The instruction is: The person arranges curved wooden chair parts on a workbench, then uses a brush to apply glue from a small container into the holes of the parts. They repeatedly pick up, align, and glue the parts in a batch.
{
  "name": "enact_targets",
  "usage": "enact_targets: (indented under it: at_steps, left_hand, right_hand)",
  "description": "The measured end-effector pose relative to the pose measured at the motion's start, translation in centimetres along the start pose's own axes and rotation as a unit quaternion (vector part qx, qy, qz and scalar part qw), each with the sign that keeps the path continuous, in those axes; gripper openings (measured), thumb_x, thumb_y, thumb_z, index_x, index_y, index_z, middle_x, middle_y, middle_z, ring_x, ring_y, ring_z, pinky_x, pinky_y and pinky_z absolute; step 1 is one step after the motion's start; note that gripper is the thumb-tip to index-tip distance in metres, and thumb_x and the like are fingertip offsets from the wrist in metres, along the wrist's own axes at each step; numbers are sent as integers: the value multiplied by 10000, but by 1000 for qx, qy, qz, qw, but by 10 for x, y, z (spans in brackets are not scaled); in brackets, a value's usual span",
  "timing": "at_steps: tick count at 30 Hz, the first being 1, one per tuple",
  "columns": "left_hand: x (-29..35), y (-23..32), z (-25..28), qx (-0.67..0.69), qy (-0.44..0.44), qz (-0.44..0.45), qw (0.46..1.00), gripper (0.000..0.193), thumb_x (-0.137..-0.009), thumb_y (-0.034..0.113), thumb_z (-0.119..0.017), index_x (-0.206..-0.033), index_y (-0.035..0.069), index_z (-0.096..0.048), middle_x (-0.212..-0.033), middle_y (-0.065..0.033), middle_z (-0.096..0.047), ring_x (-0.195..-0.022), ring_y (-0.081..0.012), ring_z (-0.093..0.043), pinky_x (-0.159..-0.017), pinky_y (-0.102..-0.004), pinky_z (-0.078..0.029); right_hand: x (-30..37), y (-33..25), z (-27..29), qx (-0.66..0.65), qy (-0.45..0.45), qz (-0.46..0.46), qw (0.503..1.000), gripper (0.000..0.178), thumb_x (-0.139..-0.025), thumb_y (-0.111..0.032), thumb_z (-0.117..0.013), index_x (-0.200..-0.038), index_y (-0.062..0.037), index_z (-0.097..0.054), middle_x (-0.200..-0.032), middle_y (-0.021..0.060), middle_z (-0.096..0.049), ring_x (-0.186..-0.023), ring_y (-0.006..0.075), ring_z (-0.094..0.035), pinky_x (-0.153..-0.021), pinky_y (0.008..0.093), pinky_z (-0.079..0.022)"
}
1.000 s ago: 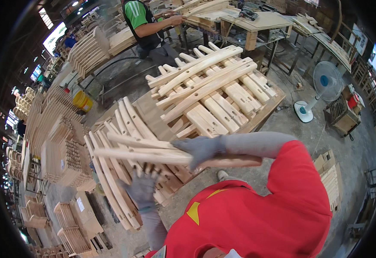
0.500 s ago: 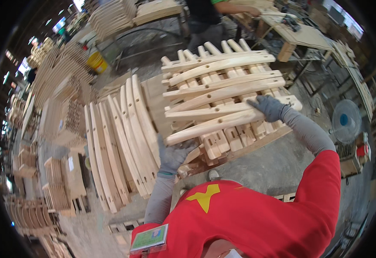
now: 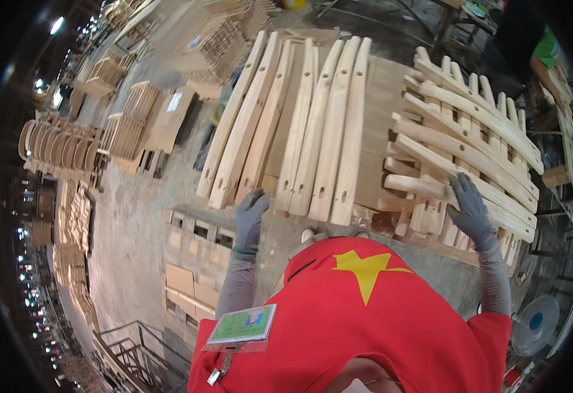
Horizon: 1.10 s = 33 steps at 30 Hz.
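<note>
My right hand [image 3: 471, 211], in a grey glove, rests on the near curved wooden slats of a crisscross stack [image 3: 476, 139], its fingers stretched out. My left hand [image 3: 251, 219], also gloved, is beside the lower end of a pale slat [image 3: 267, 124] in a row of curved wooden pieces. Its fingers look loosely bent, and I see nothing held in them. To the right within this row stand more slats [image 3: 327, 131], lying side by side with drilled holes near both ends. Brown cardboard [image 3: 381, 98] shows between the row and the stack.
Stacked wooden parts [image 3: 211, 42] stand behind the row. A pallet [image 3: 201, 232] lies on the floor to my left, with curved wooden parts [image 3: 57, 147] farther off. A fan [image 3: 535, 324] is at the lower right. Another person's arm [image 3: 548, 72] shows at the upper right.
My view has swung left, so the stack now appears farther right. My left hand has come to the lower end of another slat in the row; my right hand has shifted left along the stack.
</note>
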State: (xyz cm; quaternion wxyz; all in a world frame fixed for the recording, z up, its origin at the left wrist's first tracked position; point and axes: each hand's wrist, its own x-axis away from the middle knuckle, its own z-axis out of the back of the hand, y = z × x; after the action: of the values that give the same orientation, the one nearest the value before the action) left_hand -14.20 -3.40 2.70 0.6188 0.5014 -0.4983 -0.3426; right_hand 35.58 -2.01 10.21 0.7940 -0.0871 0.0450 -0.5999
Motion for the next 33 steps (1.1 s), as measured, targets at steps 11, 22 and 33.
enact_targets:
  at_steps: [11,22,33]
  left_hand:
    - [-14,-41,-16,562,-169,335,737,680,-907,571,-297,-1378,80,-300,-1330,-255,-365,-1234,-465,-340,-1004,-629,-300]
    - [-18,-34,-13,531,55,460,710,508,-868,441,-432,-1230,84,-441,-1251,-189,-445,-1148,-389,-451,-970,-592,-364]
    - [-23,-108,57,7,-411,31,911,503,-888,422,-479,-1259,86,-426,-1266,-172,-453,-1157,-294,-452,-990,-537,-344]
  right_hand:
    - [-155,-246,-52,-276,3,108,955,609,-809,-270,-583,-1341,-56,-376,-1341,184,-420,-1181,363,-461,-975,414,-386]
    - [-273,-309,-129,-214,-56,-280,934,1072,-725,-477,-671,-1423,61,-60,-1426,338,-170,-1283,483,-270,-1042,456,-304]
    - [-331,-325,-111,-209,-44,-377,901,947,-743,-322,-600,-1461,-49,-46,-1431,296,-171,-1305,463,-240,-1038,489,-277]
